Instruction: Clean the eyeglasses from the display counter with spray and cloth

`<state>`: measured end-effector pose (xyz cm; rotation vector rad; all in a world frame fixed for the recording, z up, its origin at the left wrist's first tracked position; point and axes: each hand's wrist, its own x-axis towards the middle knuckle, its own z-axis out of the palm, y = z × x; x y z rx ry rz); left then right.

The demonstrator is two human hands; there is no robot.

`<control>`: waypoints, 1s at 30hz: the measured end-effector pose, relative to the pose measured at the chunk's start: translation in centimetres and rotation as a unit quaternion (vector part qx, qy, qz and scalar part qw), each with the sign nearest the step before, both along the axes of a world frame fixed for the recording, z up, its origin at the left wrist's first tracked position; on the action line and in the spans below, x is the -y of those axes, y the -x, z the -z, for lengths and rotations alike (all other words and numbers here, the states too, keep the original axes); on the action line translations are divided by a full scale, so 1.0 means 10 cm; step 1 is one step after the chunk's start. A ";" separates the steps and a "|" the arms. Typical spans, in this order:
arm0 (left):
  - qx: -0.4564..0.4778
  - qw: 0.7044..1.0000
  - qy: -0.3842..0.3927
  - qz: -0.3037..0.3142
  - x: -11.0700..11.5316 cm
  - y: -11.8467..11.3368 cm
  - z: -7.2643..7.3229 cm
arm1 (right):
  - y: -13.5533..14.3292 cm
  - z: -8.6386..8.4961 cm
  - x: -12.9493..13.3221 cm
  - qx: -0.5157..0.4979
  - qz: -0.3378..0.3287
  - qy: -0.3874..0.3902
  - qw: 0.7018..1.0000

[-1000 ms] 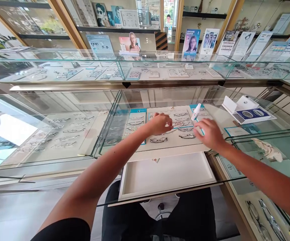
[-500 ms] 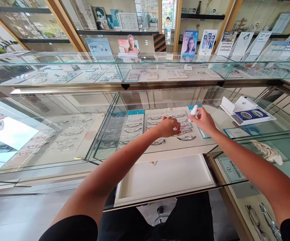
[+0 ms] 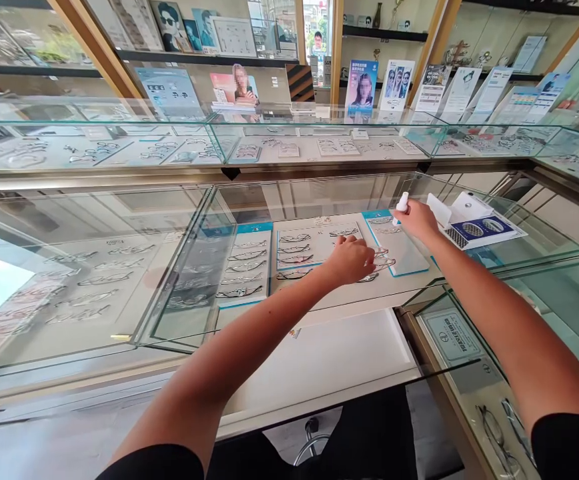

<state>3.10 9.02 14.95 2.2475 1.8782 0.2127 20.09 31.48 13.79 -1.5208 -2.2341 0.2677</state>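
Observation:
My right hand (image 3: 416, 217) is closed around a small white bottle (image 3: 400, 208), held upright but tilted over the glass counter. My left hand (image 3: 352, 259) hovers over the glass with curled fingers; whatever it may hold is hidden or too small to make out. Beneath it, in the glass case, lie rows of eyeglasses (image 3: 294, 248), some partly covered by the hand. A blue-edged card (image 3: 405, 257) with glasses at its top lies between and below my hands.
An open white box (image 3: 484, 227) with a blue pattern stands on the counter at right. Behind runs another glass showcase (image 3: 289, 150). A white drawer (image 3: 319, 353) stands open below the counter edge. More glasses (image 3: 492, 427) are at lower right.
The view has shifted to the right. Against the counter, my right hand with the bottle has moved right, toward the white box, and my left hand has also moved right.

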 end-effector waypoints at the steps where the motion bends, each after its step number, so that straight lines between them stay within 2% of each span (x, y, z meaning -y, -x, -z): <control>1: -0.005 1.000 -0.007 0.001 -0.01 -0.03 0.00 | -0.04 0.01 0.01 -0.001 0.007 0.000 1.000; 8: -0.024 0.999 -0.046 0.002 -0.05 -0.07 0.01 | -0.10 0.02 0.08 -0.017 0.017 0.021 0.999; 12: 0.019 1.000 -0.017 -0.012 -0.12 -0.02 0.01 | -0.14 -0.05 0.15 -0.030 0.056 0.044 0.997; 15: 0.065 0.997 0.002 -0.042 -0.21 0.02 0.01 | -0.23 -0.12 0.27 -0.052 0.089 0.012 0.995; 17: 0.082 0.994 0.010 -0.065 -0.27 0.04 0.01 | -0.31 -0.15 0.40 -0.064 0.081 -0.022 0.994; 24: 0.114 0.989 0.021 -0.094 -0.47 0.13 0.04 | -0.48 -0.12 1.11 -0.112 -0.061 -0.070 0.989; 28: 0.124 0.987 0.022 -0.102 -0.57 0.18 -0.01 | -0.53 -0.21 1.61 -0.144 -0.161 -0.053 0.975; 30: 0.125 0.987 0.009 -0.103 -0.55 0.18 -0.06 | -0.56 -0.27 1.90 -0.135 -0.216 -0.013 0.967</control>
